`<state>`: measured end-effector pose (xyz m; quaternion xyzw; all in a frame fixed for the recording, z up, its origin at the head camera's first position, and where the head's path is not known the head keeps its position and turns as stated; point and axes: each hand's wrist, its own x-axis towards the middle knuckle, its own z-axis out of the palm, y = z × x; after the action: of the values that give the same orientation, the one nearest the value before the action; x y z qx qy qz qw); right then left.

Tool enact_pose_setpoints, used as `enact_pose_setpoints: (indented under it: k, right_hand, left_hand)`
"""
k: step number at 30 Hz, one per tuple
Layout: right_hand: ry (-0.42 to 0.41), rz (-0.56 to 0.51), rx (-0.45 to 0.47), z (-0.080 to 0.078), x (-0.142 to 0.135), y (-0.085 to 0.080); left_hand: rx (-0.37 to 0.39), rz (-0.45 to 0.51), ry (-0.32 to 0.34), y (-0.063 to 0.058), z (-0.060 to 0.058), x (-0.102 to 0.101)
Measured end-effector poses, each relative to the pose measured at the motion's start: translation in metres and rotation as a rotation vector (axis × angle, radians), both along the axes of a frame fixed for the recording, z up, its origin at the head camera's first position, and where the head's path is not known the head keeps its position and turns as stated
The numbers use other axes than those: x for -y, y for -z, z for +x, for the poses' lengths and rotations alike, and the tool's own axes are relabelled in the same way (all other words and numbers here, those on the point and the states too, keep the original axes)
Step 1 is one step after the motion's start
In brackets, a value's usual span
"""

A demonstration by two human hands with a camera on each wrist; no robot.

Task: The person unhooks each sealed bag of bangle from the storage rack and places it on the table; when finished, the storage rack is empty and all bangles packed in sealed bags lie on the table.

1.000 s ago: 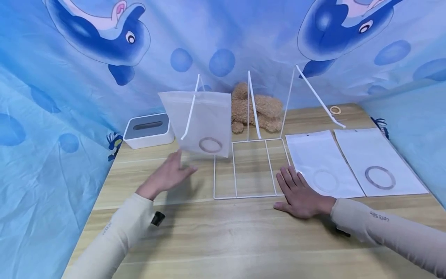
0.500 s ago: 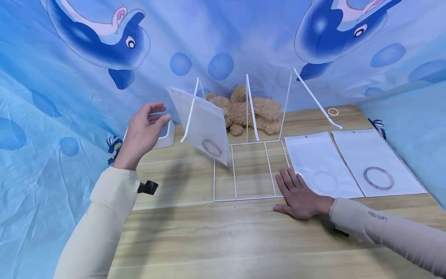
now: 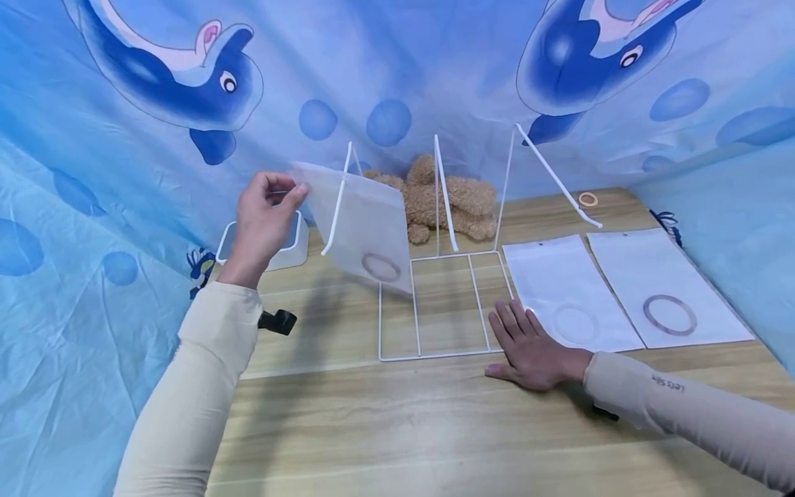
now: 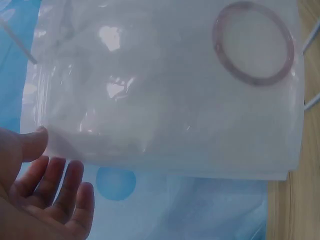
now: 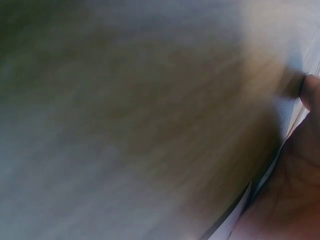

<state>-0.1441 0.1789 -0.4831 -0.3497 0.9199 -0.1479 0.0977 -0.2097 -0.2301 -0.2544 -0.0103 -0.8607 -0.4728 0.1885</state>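
A frosted white zip bag (image 3: 357,221) hangs tilted on the left arm of a white wire rack (image 3: 428,357). A purplish ring (image 4: 255,44) shows through its lower part. My left hand (image 3: 263,214) pinches the bag's upper left corner between thumb and fingers; the left wrist view shows the thumb (image 4: 35,144) at the zip end of the edge. My right hand (image 3: 533,348) lies flat with spread fingers on the table at the rack's front right corner, fingertips beside a white bag. Its own wrist view is mostly blurred tabletop.
Two flat white bags (image 3: 568,283) with ring shapes lie side by side at right. Behind the rack are a brown plush toy (image 3: 459,200) and, at left, a white-and-grey tissue box (image 3: 292,257). A wooden ring (image 3: 587,199) lies at the back right.
My left hand has risen from the table beside the rack to the hanging bag's upper corner and taken hold of it. The bag has swung and turned. My right hand has stayed put.
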Motion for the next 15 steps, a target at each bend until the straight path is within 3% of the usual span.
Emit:
enact_pose_setpoints:
  k: [7,15]
  right_hand:
    - [-0.003,0.004,0.007,-0.001,-0.002,0.001]
    - [-0.007,-0.016,-0.027,-0.002,-0.002,0.001]
  left_hand:
    - [-0.098,0.114,0.185,0.007,-0.002,0.006]
    - [-0.002,0.181,0.324,0.01,0.013,0.021]
